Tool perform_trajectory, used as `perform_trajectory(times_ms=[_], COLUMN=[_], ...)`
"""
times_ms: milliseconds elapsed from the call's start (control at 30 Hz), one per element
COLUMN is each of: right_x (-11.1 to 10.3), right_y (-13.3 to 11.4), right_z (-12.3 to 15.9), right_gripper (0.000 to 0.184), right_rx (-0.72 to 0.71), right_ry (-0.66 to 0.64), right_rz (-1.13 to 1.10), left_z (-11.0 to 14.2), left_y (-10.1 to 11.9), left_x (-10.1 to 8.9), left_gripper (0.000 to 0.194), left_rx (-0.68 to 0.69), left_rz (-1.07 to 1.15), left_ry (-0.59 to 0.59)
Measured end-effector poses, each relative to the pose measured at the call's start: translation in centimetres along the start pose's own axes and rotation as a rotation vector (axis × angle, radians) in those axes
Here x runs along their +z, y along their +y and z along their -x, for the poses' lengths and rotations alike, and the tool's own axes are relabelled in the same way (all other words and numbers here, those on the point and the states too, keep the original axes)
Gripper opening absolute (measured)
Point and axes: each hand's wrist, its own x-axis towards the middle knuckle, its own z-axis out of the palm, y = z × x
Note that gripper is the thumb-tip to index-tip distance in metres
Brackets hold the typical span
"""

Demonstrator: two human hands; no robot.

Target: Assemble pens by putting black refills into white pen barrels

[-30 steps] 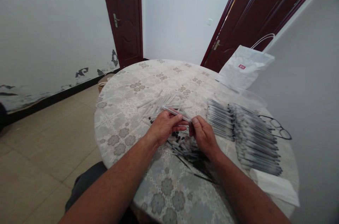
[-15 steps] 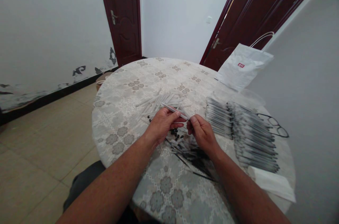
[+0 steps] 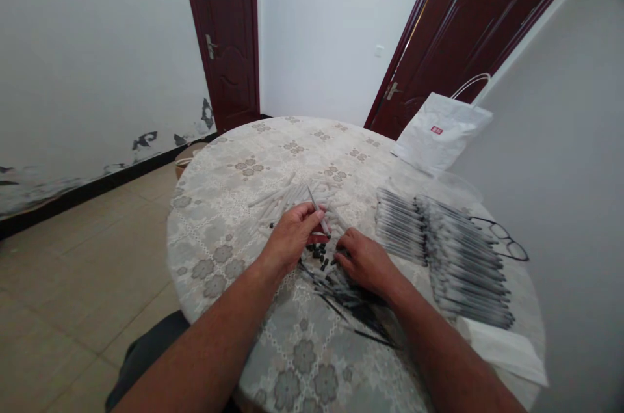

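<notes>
My left hand [image 3: 294,231] is closed on a slim, pale pen [image 3: 318,210], which tilts with its dark end down toward the right. My right hand [image 3: 363,257] is low over the table, its fingers bent down beside small black caps [image 3: 319,253]. Whether it pinches anything is hidden. Below both hands lies a heap of thin dark refills [image 3: 358,310]. Beyond my left hand, loose white pen barrels [image 3: 275,197] are scattered in a pile.
On the right, finished-looking pens lie in two stacks [image 3: 400,226] [image 3: 468,263]. Eyeglasses [image 3: 507,240] and a folded white paper [image 3: 504,348] lie near the right edge. A white paper bag [image 3: 441,133] stands at the back of the round table [image 3: 214,192] with its patterned cloth.
My right hand has left the pen and moved down to the small black caps. The pen in my left hand has turned steeper. The view has tilted slightly upward.
</notes>
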Motion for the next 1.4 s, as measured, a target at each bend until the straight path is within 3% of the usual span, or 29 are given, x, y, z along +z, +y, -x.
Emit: perform_trajectory(times_ms=[100,200,267,433,633,1033,1400], right_x=[-0.3,-1.2,-1.8,-2.5,-2.6,-2.6,-3.0], right_y=[0.4,0.9,1.2,1.4,1.4,1.4,1.4], right_z=[-0.3,-0.6,-0.7,-0.8,-0.7,-0.6,-0.5], right_gripper=[0.016,0.025,0.029,0.027,0.022,0.021,0.021], right_rx=[0.018,0.169,0.241,0.242,0.221,0.209,0.174], right_ry=[0.158,0.340,0.412,0.532,0.611,0.656,0.490], right_rz=[-0.192,-0.482,-0.684,-1.036,-1.001,-0.925,-0.826], left_z=[0.2,0.4,0.5,0.4,0.2,0.4,0.4], left_y=[0.3,0.6,0.6,-0.1,-0.7,-0.8,-0.3], left_x=[-0.2,-0.4,-0.6,-0.8,-0.9,-1.0,-0.7], left_gripper=[0.031,0.032,0.031,0.030,0.031,0.031,0.028], left_rx=[0.022,0.099,0.186,0.400,0.447,0.476,0.451], left_rz=[-0.188,-0.448,-0.606,-0.904,-1.008,-0.996,-1.015], left_ry=[-0.066,-0.150,-0.186,-0.200,-0.190,-0.168,-0.243])
